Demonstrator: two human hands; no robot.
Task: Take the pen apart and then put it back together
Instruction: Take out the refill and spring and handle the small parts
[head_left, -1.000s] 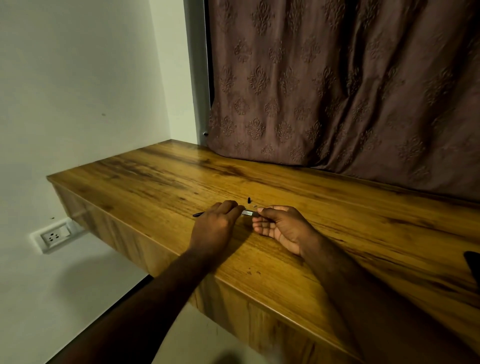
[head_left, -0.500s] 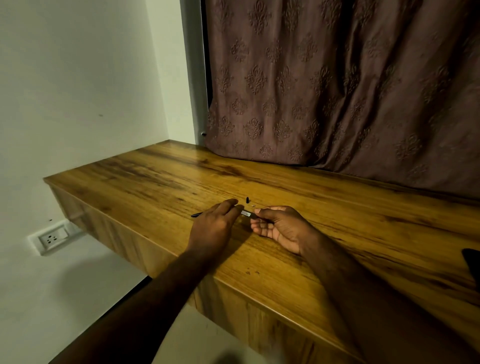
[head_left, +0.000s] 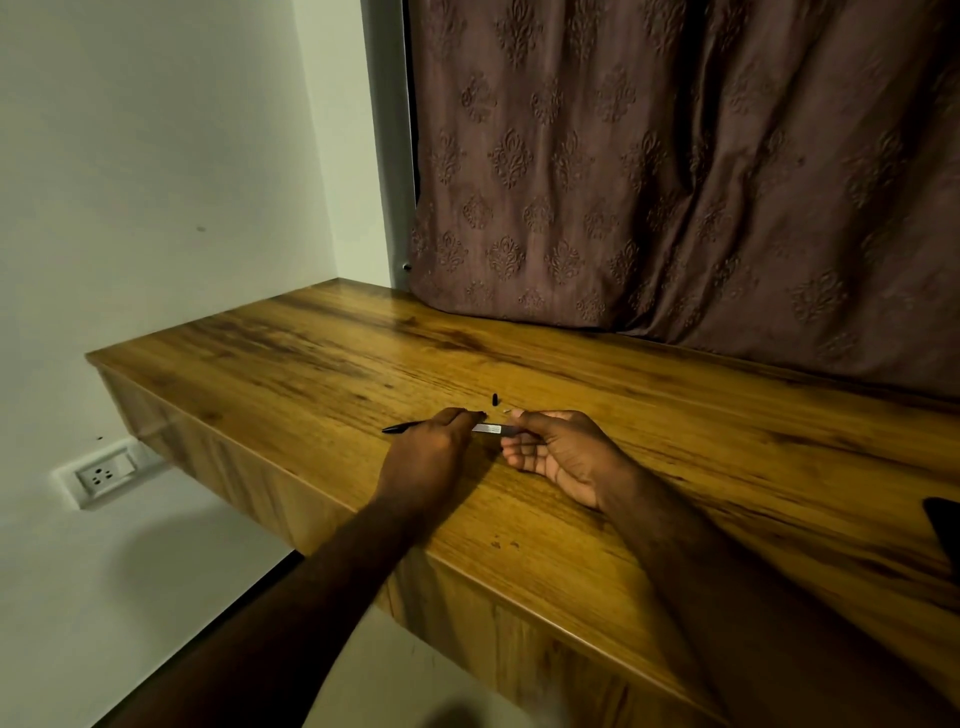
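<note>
A thin dark pen (head_left: 491, 429) with a pale label lies level just above the wooden desk (head_left: 322, 358), held at both ends. My left hand (head_left: 431, 452) is closed over its left part, and the dark tip pokes out to the left of that hand. My right hand (head_left: 558, 449), palm turned up, pinches the pen's right end between thumb and forefinger. A small black pen piece (head_left: 494, 399) stands on the desk just beyond the hands, with a tiny pale piece (head_left: 506, 410) beside it.
A brown patterned curtain (head_left: 675, 182) hangs onto the back of the desk. The desk's left and front edges drop off to the floor. A wall socket (head_left: 101, 474) sits low on the left wall. A dark object (head_left: 945, 525) shows at the right edge.
Both hands keep the same hold on the pen; only the view has shifted slightly.
</note>
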